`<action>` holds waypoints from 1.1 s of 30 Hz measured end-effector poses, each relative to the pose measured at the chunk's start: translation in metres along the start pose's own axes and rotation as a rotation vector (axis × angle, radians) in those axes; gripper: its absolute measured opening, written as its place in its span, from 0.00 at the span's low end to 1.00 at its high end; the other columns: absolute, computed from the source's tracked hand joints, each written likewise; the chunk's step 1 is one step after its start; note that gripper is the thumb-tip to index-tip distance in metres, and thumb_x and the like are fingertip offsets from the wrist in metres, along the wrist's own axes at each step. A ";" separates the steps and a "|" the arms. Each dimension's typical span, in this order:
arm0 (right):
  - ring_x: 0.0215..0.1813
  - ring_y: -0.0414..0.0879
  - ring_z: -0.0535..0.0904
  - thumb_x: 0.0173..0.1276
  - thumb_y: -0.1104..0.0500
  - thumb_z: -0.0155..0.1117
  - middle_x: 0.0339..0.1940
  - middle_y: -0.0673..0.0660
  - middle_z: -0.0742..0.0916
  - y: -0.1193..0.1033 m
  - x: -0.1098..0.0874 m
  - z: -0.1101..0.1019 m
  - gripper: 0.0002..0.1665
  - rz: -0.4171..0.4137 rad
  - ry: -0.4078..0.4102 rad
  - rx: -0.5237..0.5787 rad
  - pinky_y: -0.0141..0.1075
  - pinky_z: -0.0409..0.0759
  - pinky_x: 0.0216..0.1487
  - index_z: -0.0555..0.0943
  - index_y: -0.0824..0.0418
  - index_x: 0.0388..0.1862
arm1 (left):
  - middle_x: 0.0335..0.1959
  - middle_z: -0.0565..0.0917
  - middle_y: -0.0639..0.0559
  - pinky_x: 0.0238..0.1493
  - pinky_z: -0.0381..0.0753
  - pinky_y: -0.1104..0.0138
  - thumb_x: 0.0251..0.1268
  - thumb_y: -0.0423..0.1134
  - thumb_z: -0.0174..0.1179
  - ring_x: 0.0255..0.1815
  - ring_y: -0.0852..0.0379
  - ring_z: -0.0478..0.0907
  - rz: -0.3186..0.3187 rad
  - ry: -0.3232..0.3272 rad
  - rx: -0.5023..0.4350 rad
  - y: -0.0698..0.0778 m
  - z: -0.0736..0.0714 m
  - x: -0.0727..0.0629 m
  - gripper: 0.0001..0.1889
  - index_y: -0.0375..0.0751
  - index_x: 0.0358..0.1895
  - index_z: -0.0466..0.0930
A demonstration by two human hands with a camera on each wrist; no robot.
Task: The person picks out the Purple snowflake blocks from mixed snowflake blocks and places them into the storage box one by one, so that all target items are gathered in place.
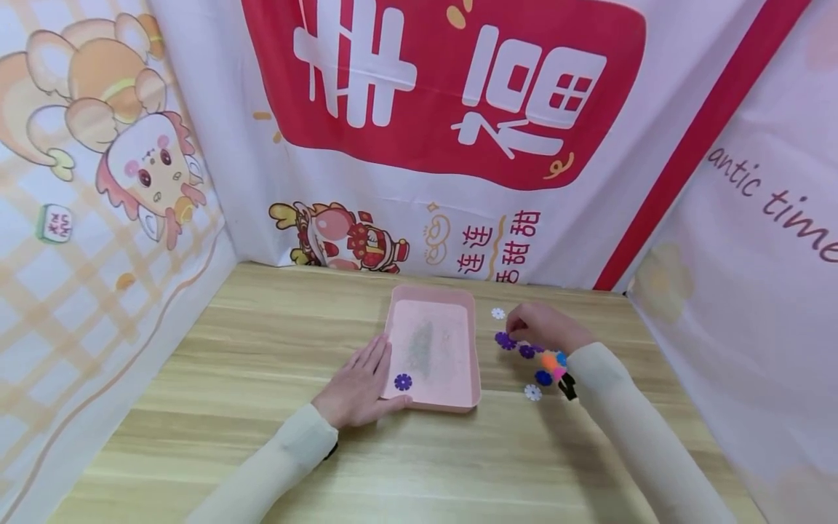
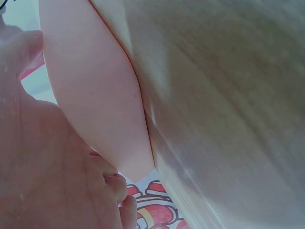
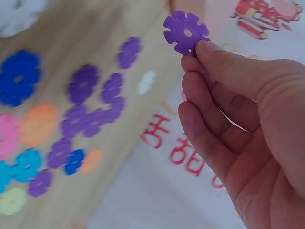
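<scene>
My right hand (image 1: 546,327) pinches a purple snowflake disc (image 3: 183,32) between thumb and forefinger, holding it up over the table. Below it, loose purple discs (image 3: 83,85) lie near the hand, along with an orange disc (image 3: 39,125) and a blue disc (image 3: 19,77). To the left stands a shallow pink tray (image 1: 476,349), with one purple disc (image 1: 402,382) in its near left corner. My left hand (image 1: 356,386) rests against that corner, fingers extended along the left side and thumb along the near rim. In the left wrist view, the tray's outer wall (image 2: 95,81) shows beside the palm.
White discs (image 1: 533,392) lie at the near and far ends of the loose group. A patterned cloth (image 1: 432,160) hangs behind the wooden table (image 1: 419,466), with more cloth on the left and right sides. A black band (image 1: 568,386) shows under the right sleeve.
</scene>
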State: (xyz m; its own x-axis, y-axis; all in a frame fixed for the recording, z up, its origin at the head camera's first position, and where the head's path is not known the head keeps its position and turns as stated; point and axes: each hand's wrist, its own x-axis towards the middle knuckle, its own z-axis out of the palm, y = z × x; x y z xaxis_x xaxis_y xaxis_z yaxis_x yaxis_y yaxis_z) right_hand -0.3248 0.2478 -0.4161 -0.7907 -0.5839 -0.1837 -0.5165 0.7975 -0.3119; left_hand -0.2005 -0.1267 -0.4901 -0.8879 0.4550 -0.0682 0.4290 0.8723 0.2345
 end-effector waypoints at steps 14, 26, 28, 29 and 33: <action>0.36 0.38 0.86 0.75 0.61 0.70 0.36 0.47 0.92 -0.072 0.043 -0.016 0.05 -0.064 0.008 -0.015 0.34 0.88 0.44 0.91 0.52 0.40 | 0.89 0.43 0.37 0.89 0.49 0.46 0.73 0.76 0.48 0.90 0.40 0.42 -0.016 -0.008 -0.014 -0.003 0.002 -0.001 0.57 0.31 0.85 0.46; 0.39 0.39 0.85 0.75 0.59 0.70 0.35 0.45 0.91 -0.109 0.088 0.009 0.05 -0.092 0.004 0.063 0.34 0.87 0.47 0.90 0.51 0.39 | 0.89 0.44 0.38 0.89 0.50 0.45 0.73 0.76 0.48 0.90 0.39 0.42 -0.025 -0.011 -0.016 -0.001 -0.001 0.001 0.57 0.32 0.86 0.45; 0.39 0.38 0.84 0.75 0.57 0.71 0.34 0.43 0.90 -0.113 0.094 0.014 0.05 -0.079 0.012 0.065 0.33 0.86 0.48 0.91 0.49 0.39 | 0.89 0.44 0.37 0.89 0.51 0.45 0.73 0.75 0.48 0.90 0.39 0.43 -0.021 -0.008 -0.021 -0.001 -0.002 0.000 0.57 0.31 0.85 0.46; 0.39 0.37 0.84 0.75 0.57 0.71 0.34 0.42 0.90 -0.115 0.097 0.017 0.05 -0.076 0.013 0.068 0.33 0.86 0.48 0.91 0.48 0.38 | 0.89 0.45 0.37 0.88 0.52 0.45 0.73 0.75 0.49 0.90 0.39 0.44 -0.018 -0.006 -0.020 -0.001 -0.002 0.000 0.57 0.31 0.85 0.46; 0.40 0.38 0.85 0.74 0.60 0.71 0.35 0.45 0.92 -0.120 0.105 0.027 0.05 -0.088 -0.015 0.142 0.33 0.86 0.50 0.92 0.51 0.39 | 0.89 0.45 0.35 0.88 0.53 0.44 0.74 0.74 0.49 0.90 0.38 0.44 -0.005 0.002 -0.025 0.000 -0.004 -0.001 0.56 0.30 0.85 0.46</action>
State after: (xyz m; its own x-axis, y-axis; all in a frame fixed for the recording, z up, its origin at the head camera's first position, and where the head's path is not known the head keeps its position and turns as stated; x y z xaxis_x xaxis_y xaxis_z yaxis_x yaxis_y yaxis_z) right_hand -0.3372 0.0868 -0.4234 -0.7393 -0.6533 -0.1631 -0.5310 0.7146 -0.4553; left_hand -0.2007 -0.1278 -0.4861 -0.8903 0.4503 -0.0679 0.4203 0.8699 0.2582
